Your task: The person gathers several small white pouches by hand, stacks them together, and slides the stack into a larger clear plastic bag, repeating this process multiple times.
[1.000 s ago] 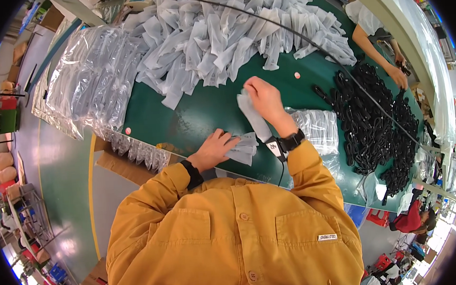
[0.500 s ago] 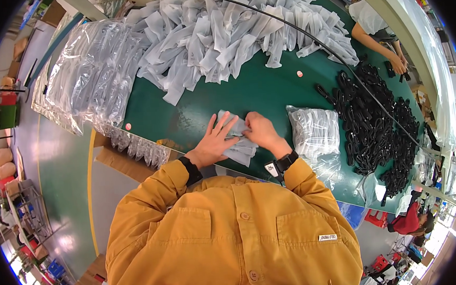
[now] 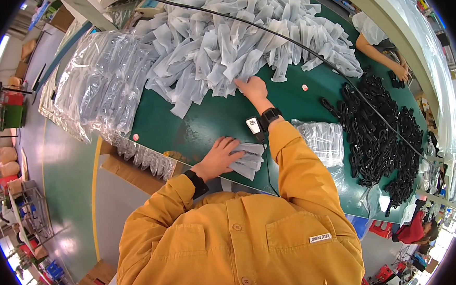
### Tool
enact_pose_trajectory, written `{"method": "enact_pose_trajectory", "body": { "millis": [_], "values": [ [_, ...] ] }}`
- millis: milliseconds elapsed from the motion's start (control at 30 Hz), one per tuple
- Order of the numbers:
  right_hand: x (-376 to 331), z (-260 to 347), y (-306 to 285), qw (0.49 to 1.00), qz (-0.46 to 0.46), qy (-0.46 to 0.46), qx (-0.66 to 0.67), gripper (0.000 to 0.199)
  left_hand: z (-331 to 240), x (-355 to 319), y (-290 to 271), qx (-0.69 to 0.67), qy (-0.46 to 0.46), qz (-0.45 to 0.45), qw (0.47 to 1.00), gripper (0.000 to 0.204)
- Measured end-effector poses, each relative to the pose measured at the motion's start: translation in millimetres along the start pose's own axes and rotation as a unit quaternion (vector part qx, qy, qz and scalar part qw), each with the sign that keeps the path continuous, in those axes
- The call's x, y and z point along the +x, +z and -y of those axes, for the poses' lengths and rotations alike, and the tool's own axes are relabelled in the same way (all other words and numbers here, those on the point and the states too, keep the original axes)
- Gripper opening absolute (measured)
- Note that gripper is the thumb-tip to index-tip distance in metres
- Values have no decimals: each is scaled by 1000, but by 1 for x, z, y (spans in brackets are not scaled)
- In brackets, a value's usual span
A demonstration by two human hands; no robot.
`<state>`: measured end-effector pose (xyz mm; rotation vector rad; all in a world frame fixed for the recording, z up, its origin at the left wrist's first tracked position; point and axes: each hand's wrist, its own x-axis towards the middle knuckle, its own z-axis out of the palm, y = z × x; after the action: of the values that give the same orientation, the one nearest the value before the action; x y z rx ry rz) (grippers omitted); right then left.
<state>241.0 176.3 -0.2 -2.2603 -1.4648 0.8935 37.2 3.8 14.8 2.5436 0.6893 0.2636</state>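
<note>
On the green table point(image 3: 206, 124), close to my body, my left hand point(image 3: 218, 158) holds down a small stack of frosted plastic bags point(image 3: 250, 163). Its fingers curve over the left end of the stack, with the thumb on top. My right hand point(image 3: 253, 91) is stretched forward to the near edge of a large heap of frosted plastic bags point(image 3: 227, 43). Its thumb and forefinger are closed at the end of one bag there. The contents of these bags are hard to make out.
Clear-wrapped bundles point(image 3: 101, 79) lie at the left, another wrapped bundle point(image 3: 319, 143) at the right. Beyond that sits a pile of black coiled cables point(image 3: 376, 128), with a co-worker's hand point(image 3: 400, 73) near it. A black cable point(image 3: 263, 29) crosses overhead. An open carton point(image 3: 130, 172) stands below the table's left edge.
My right hand has left the small stack and moved forward to the heap. My left hand stays on the stack, its fingers now closer together. The whole view has shifted slightly.
</note>
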Motion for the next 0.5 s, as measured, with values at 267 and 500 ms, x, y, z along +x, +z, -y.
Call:
{"method": "enact_pose_trajectory", "body": {
  "millis": [267,500],
  "values": [
    [-37,-61,-6,928,57,-78,360,29,2,2,-2,-45,-20,-2,999,91],
    [-104,-83,-23,824,56,-127,550,32,8,3,-5,-25,6,14,1000,96]
  ]
}}
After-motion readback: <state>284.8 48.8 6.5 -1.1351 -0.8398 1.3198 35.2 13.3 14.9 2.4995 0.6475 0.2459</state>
